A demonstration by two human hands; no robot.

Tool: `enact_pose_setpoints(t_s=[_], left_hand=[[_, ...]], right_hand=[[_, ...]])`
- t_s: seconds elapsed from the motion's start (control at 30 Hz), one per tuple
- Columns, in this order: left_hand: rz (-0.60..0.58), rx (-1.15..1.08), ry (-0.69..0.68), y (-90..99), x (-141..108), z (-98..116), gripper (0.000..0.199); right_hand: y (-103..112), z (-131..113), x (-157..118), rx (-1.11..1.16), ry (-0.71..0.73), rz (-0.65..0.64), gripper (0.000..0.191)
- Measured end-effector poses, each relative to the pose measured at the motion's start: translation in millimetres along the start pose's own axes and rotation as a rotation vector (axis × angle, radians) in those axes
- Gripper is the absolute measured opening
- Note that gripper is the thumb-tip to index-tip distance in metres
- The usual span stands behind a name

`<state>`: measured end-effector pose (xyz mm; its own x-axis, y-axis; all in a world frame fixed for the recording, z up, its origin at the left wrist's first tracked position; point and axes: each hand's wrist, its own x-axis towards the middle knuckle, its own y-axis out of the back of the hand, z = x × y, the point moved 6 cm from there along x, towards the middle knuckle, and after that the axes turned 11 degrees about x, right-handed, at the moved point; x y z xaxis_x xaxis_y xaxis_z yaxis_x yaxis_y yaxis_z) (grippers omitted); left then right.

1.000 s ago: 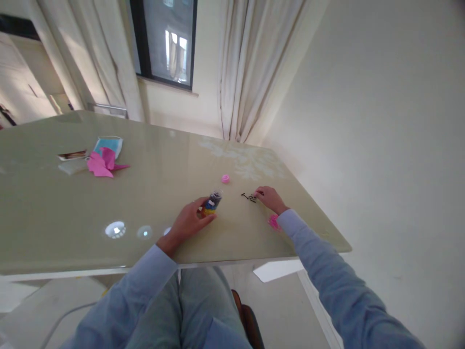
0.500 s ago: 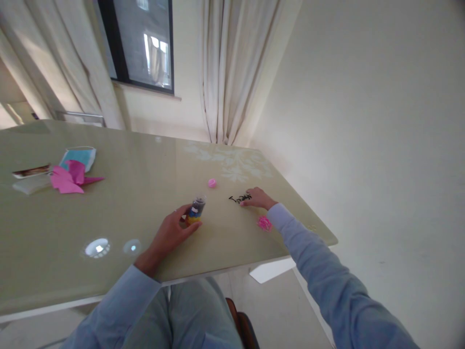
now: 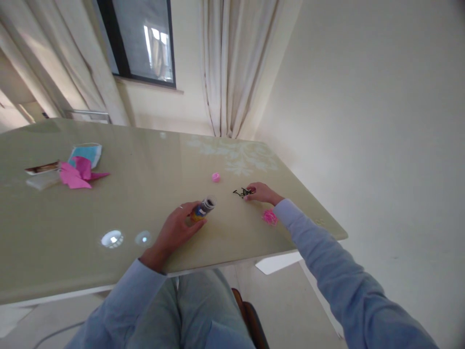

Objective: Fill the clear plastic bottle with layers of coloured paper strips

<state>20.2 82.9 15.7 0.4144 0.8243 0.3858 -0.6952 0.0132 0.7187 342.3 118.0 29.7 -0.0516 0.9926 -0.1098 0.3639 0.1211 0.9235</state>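
My left hand (image 3: pixel 178 228) is wrapped round a small clear bottle (image 3: pixel 204 208) with dark contents and a blue and yellow label, its open mouth tilted to the right. To the right, my right hand (image 3: pixel 262 192) has its fingers closed on a small bunch of thin black pieces (image 3: pixel 241 192) at the table surface. A round pink cap (image 3: pixel 216 177) lies beyond the bottle, between the two hands. Near my right wrist rests a pile of pink strands (image 3: pixel 270 217).
On the left of the glossy table (image 3: pixel 145 169) lie a pink cloth-like piece (image 3: pixel 78 174), a blue face mask (image 3: pixel 90 154), a clear plastic piece (image 3: pixel 42 182) and a dark narrow packet (image 3: pixel 42 167). A wall stands beyond the right edge.
The bottle in my left hand has tipped further to the right. My right hand has drawn its fingers together around the black pieces. The whole view has shifted slightly.
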Motion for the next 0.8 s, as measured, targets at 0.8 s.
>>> enact_pose_setpoints(t_s=[0.8], left_hand=[[0.114, 0.218, 0.005, 11.8, -23, 1, 0.042]], right_hand=[[0, -21, 7, -0.097, 0.172, -0.089, 0.019]])
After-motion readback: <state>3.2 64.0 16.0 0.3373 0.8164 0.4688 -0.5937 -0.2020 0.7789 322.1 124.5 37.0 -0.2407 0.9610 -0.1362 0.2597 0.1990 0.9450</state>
